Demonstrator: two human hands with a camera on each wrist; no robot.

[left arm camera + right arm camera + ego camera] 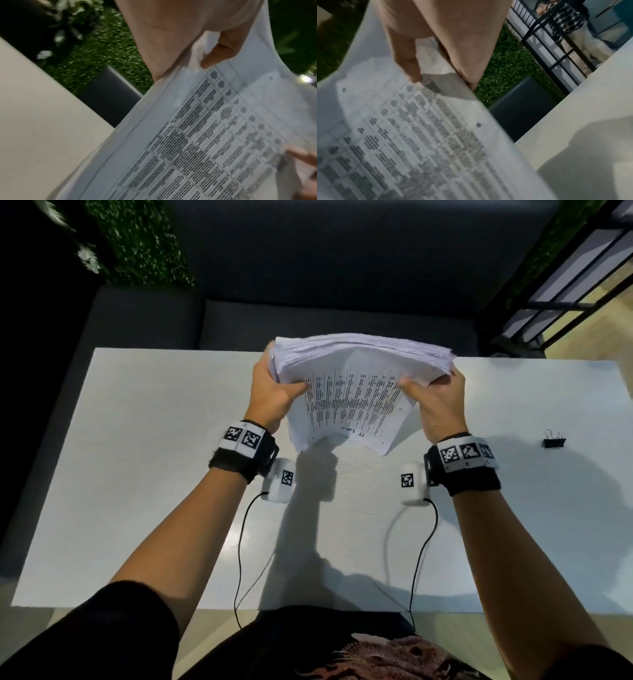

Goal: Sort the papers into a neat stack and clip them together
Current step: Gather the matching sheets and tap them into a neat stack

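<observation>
Both hands (274,392) (435,402) grip the papers (356,392) above the table (137,474).

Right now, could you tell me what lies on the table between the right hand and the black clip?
Nothing: in the head view, only bare table separates the right hand from the clip.

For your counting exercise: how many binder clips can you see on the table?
1. The black binder clip lies on the white table, right of the right hand. Others could be hidden behind the papers.
</observation>
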